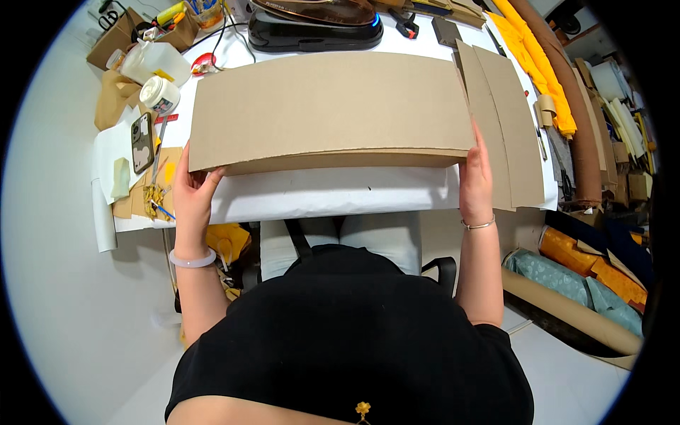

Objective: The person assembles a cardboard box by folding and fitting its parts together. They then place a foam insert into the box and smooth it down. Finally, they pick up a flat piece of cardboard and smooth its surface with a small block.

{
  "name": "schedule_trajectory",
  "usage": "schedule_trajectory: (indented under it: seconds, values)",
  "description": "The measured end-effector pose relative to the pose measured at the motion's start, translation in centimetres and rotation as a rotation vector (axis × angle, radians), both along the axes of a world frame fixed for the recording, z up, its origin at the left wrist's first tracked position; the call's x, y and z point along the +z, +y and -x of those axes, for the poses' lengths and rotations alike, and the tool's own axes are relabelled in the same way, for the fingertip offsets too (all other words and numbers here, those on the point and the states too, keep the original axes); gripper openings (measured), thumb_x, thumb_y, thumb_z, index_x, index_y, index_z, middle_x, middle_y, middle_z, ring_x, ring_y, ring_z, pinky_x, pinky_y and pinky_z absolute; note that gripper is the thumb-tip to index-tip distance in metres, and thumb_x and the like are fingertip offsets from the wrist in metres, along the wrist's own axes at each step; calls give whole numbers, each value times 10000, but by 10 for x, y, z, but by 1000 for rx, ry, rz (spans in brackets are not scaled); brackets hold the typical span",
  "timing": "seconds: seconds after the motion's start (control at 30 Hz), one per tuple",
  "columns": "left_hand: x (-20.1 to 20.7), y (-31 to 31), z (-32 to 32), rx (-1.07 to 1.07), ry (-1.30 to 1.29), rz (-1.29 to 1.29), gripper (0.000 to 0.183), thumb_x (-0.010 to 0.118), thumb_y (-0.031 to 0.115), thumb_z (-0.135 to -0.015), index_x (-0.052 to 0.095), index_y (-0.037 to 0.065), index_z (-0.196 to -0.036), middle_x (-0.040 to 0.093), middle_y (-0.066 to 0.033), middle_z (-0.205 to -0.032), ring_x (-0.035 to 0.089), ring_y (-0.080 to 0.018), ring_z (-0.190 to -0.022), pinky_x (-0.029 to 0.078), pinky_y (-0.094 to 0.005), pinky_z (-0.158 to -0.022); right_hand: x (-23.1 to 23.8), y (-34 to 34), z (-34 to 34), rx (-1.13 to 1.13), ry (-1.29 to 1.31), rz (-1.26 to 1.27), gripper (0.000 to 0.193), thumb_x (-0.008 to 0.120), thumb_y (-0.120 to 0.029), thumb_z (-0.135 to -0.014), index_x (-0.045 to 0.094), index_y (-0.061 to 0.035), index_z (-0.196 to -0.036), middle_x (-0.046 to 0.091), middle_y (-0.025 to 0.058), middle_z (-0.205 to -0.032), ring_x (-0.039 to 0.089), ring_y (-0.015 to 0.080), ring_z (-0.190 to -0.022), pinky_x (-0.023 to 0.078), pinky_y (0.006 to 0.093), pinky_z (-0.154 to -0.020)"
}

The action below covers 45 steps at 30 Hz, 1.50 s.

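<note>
A long brown cardboard box (333, 106), its broad flat face turned up, spans the middle of the white table in front of me. A narrow side shows in shadow under its near edge. At its near left corner my left hand (193, 177) grips it, thumb along the near edge and fingers at the left end. My right hand (476, 177) holds the right end, fingers stretched up along that side and thumb close to the near corner. The underside of the box and some fingertips are hidden.
Flat cardboard sheets (520, 127) lie at the right. On the left are a phone (142, 142), a white jar (159, 95) and a plastic jug (157, 62). A black machine (315, 32) stands behind the box. Fabric rolls (559, 273) lie on the floor at right.
</note>
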State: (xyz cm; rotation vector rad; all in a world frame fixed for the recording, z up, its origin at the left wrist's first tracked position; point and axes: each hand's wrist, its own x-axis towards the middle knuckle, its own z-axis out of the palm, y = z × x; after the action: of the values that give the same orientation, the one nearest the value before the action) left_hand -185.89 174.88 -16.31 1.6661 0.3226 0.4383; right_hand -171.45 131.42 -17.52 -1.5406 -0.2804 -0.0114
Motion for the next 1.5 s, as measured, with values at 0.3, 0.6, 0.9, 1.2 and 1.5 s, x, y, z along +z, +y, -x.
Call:
schedule_trajectory:
  seconds: [0.3, 0.6, 0.9, 1.2, 1.5]
  values:
    - [-16, -3, 2, 100, -51, 27, 627, 686, -63, -876, 441, -23, -1452, 612, -102, -1283, 596, -174, -1168, 481, -316, -1016, -4, 0, 4, -36, 4, -46, 736, 703, 92, -844, 370, 29, -1497, 501, 135, -1445, 524, 204, -1275, 469, 335, -1038]
    - [-25, 2, 0, 183, -44, -15, 625, 688, -87, -862, 462, -16, -1441, 621, -98, -1272, 608, -177, -1155, 491, -309, -1006, -16, 6, 2, -140, -82, -86, 679, 700, 157, -810, 465, 45, -1437, 556, 144, -1387, 581, 186, -1178, 531, 316, -958]
    - [-32, -4, 2, 176, -97, -72, 597, 658, -134, -851, 482, -15, -1409, 646, -83, -1197, 628, -158, -1067, 518, -299, -945, -21, 8, 3, -116, -188, -33, 747, 720, 139, -794, 429, 21, -1471, 560, 138, -1382, 584, 209, -1205, 512, 344, -1006]
    - [-39, 5, 7, 217, 25, -184, 540, 686, -88, -856, 526, -1, -1365, 679, -56, -1101, 640, -128, -984, 508, -262, -899, -26, 4, 8, -124, -102, -24, 754, 718, 127, -803, 414, 11, -1483, 559, 127, -1386, 575, 216, -1225, 493, 356, -1039]
    - [-7, -8, 6, 151, -137, -21, 722, 674, -98, -851, 395, 27, -1506, 539, -116, -1391, 590, -178, -1168, 459, -305, -1024, -3, 1, 9, -164, -138, -4, 708, 776, 1, -831, 455, -7, -1462, 547, 155, -1392, 589, 211, -1188, 509, 358, -997]
